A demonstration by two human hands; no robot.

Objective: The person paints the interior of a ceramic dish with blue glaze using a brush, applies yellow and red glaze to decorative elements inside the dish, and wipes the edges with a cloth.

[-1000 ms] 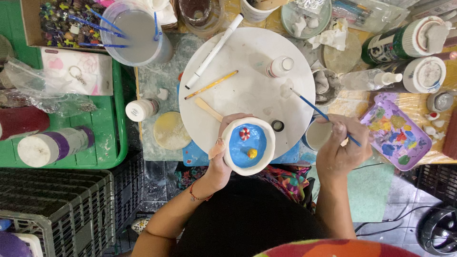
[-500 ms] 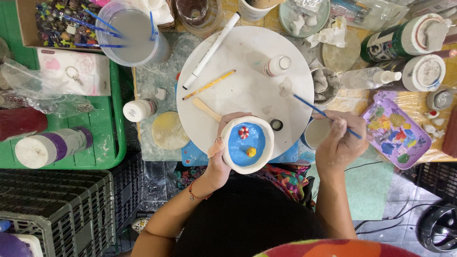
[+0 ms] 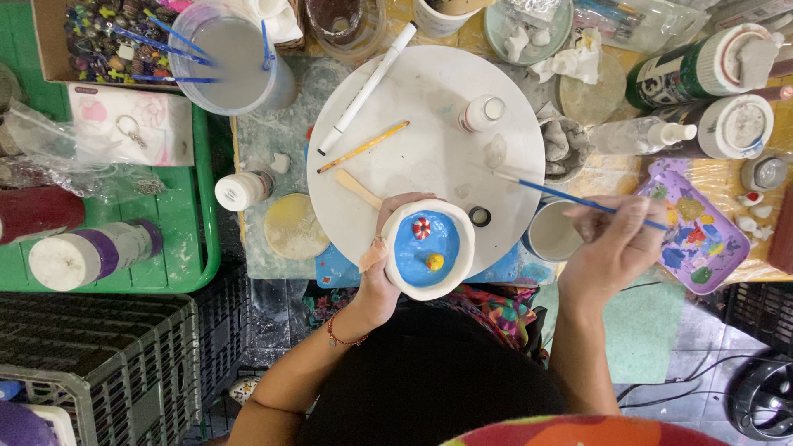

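Note:
My left hand (image 3: pixel 382 272) grips a small white clay bowl (image 3: pixel 429 248) at the near edge of a round white turntable (image 3: pixel 429 132). The bowl's inside is painted blue, with a tiny red-and-white ring and a yellow shape in it. My right hand (image 3: pixel 615 244) pinches a thin blue-handled paintbrush (image 3: pixel 570 196) to the right of the bowl. The brush tip points left over the turntable, apart from the bowl. A purple paint palette (image 3: pixel 702 235) with several colour blobs lies just right of that hand.
On the turntable lie a white marker (image 3: pixel 368 87), a yellow brush (image 3: pixel 363 147), a wooden stick (image 3: pixel 358 188) and a small white bottle (image 3: pixel 479 113). A water cup (image 3: pixel 552 234), paint bottles (image 3: pixel 702 70), a rinse tub (image 3: pixel 231 58) and a green tray (image 3: pixel 178 239) surround it.
My right hand and the paintbrush have shifted slightly. The bowl stays held in my left hand in about the same place.

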